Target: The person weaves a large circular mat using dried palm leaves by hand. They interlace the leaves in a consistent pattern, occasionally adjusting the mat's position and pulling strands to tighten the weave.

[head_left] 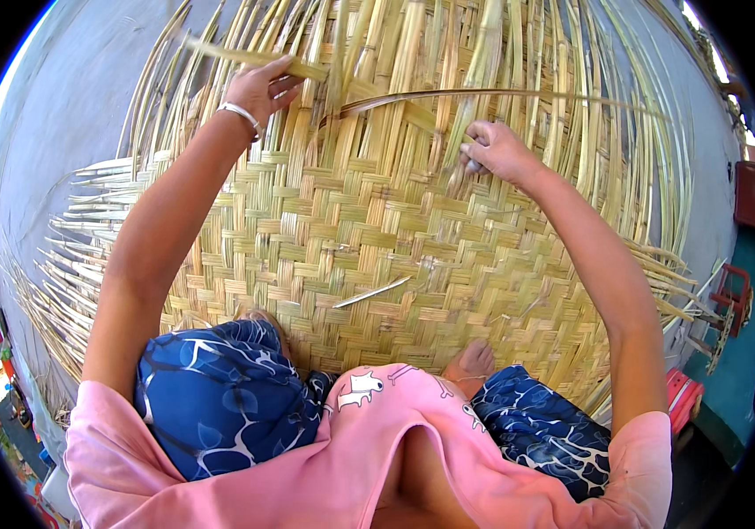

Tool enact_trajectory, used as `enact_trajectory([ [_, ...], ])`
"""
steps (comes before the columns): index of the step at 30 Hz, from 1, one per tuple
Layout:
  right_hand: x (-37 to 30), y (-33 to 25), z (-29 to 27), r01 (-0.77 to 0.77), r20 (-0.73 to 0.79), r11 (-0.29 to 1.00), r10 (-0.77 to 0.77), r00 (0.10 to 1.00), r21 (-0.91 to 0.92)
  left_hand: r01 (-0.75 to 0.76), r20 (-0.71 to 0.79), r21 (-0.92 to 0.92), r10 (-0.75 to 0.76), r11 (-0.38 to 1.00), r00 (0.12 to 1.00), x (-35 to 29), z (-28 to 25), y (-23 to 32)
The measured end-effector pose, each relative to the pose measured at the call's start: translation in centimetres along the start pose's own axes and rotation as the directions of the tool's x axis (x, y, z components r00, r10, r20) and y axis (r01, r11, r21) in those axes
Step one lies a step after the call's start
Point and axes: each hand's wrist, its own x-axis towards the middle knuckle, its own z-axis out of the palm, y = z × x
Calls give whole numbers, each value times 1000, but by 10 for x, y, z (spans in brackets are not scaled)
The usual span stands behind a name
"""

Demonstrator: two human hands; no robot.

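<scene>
Left hand (263,93), upper left of centre, was partly closed, pinching a flat pale strip (310,70). Right hand (494,152), upper right of centre, was curled against the uprights (483,66); couldn't tell if it gripped one. Mat (351,238) lay mid-frame, below both hands: plaited, greenish-yellow, fibrous, flat bands, ragged edges. Thin brown strip (483,92) arched across, upper centre.
</scene>
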Motion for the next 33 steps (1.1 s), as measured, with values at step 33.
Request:
enact_trajectory([
  [33, 16, 26, 34, -47, -38, 891, 33, 999, -451, -351, 406, 908, 270, -230, 873, -41, -23, -36],
])
